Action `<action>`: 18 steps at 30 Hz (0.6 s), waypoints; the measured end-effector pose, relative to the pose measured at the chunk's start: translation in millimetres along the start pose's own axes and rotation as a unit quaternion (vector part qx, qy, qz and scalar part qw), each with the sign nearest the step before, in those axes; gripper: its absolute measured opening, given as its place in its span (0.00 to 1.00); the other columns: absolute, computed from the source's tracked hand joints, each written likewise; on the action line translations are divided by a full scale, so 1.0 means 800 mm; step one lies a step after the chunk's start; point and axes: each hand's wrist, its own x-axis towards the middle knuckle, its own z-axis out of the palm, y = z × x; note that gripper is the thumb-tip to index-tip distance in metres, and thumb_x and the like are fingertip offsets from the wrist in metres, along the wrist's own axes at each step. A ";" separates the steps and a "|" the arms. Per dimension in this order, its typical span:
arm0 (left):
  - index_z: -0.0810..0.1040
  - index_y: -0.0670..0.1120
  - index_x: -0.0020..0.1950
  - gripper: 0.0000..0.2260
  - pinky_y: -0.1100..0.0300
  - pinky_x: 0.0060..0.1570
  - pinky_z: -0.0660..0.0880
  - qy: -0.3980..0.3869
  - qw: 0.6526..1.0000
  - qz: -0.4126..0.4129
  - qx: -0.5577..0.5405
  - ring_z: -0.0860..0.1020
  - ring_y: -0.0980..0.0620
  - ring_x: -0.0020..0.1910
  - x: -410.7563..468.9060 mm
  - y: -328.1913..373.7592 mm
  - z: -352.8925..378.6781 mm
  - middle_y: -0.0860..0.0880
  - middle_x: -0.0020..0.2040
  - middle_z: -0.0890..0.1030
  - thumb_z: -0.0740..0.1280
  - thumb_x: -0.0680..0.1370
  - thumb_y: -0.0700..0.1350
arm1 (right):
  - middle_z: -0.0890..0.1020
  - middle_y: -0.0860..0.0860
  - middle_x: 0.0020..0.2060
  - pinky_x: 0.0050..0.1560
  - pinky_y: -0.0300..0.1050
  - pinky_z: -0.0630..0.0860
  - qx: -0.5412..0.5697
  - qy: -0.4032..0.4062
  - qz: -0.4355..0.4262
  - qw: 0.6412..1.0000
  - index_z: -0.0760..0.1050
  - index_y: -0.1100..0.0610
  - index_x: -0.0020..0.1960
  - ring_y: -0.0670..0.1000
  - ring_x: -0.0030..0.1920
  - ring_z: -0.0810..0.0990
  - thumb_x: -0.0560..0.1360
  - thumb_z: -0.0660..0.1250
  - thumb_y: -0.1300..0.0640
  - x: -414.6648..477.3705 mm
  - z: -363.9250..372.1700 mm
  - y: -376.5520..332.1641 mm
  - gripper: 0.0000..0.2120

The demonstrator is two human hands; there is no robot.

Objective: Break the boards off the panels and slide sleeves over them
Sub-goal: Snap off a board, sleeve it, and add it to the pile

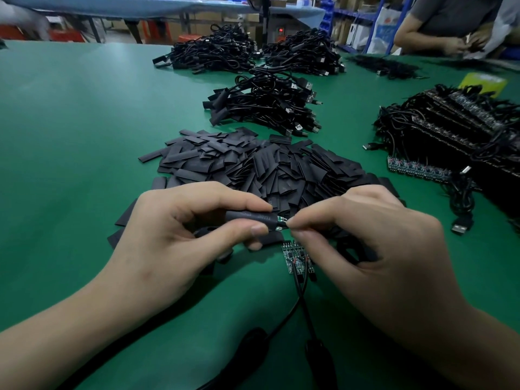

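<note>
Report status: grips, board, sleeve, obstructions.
Left grip pinches sleeve; right grip pinches board. Board nearly fully sleeved, tip showing. Nothing blocking; panel piece lies below.

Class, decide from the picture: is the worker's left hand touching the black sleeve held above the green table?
Touching. In the head view the left hand pinches the sleeve between thumb and forefinger, no gap visible.

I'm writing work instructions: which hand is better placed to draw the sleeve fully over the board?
The left hand: it grips the sleeve lengthwise, while the right hand only pinches the bare tip of the board.
</note>
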 end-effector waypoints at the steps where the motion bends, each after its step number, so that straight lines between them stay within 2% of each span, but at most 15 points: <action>1: 0.86 0.52 0.51 0.07 0.68 0.30 0.73 0.000 1.000 -0.001 -0.002 0.79 0.55 0.29 0.000 0.000 0.001 0.51 0.38 0.85 0.73 0.74 0.49 | 0.84 0.51 0.35 0.49 0.49 0.76 0.000 0.001 -0.002 1.000 0.85 0.55 0.46 0.54 0.35 0.80 0.77 0.73 0.58 0.000 0.000 -0.001 0.03; 4: 0.85 0.50 0.51 0.06 0.71 0.37 0.75 -0.009 0.999 0.019 0.037 0.82 0.58 0.34 0.001 0.003 0.002 0.54 0.40 0.85 0.75 0.74 0.46 | 0.84 0.48 0.36 0.49 0.46 0.76 0.002 0.000 -0.002 1.000 0.85 0.55 0.46 0.51 0.36 0.79 0.76 0.74 0.58 0.000 0.000 -0.005 0.02; 7: 0.85 0.51 0.52 0.07 0.70 0.45 0.74 -0.012 0.995 0.045 0.087 0.83 0.57 0.42 0.003 0.007 0.001 0.56 0.44 0.85 0.76 0.74 0.47 | 0.84 0.43 0.38 0.49 0.43 0.76 0.015 -0.009 0.011 1.000 0.84 0.53 0.48 0.44 0.40 0.80 0.76 0.74 0.56 -0.001 0.002 -0.011 0.02; 10: 0.85 0.53 0.52 0.08 0.69 0.43 0.74 0.007 0.995 0.047 0.083 0.82 0.56 0.42 0.004 0.006 0.000 0.56 0.45 0.83 0.74 0.74 0.49 | 0.84 0.37 0.39 0.50 0.44 0.78 0.085 -0.039 0.095 0.991 0.81 0.48 0.51 0.39 0.45 0.83 0.75 0.73 0.49 0.001 0.000 -0.014 0.06; 12: 0.85 0.54 0.52 0.08 0.66 0.42 0.74 0.023 0.995 0.041 0.083 0.81 0.54 0.42 0.004 0.005 0.000 0.54 0.46 0.82 0.75 0.73 0.49 | 0.84 0.37 0.39 0.49 0.46 0.78 0.125 -0.075 0.140 0.979 0.81 0.46 0.49 0.40 0.45 0.84 0.76 0.71 0.48 0.001 -0.002 -0.014 0.04; 15: 0.84 0.55 0.54 0.10 0.69 0.48 0.71 0.073 0.983 0.058 0.160 0.79 0.54 0.45 0.004 0.008 0.003 0.54 0.48 0.79 0.75 0.73 0.49 | 0.84 0.36 0.36 0.49 0.46 0.78 0.118 -0.086 0.132 0.980 0.81 0.46 0.46 0.40 0.41 0.84 0.77 0.69 0.49 -0.002 0.002 -0.013 0.03; 18: 0.84 0.55 0.57 0.13 0.70 0.45 0.74 0.126 0.978 0.041 0.163 0.79 0.57 0.44 0.004 0.013 0.005 0.56 0.48 0.79 0.74 0.72 0.52 | 0.83 0.36 0.36 0.45 0.45 0.78 0.055 -0.046 0.099 0.992 0.80 0.45 0.48 0.42 0.39 0.82 0.78 0.68 0.47 -0.003 0.002 -0.021 0.03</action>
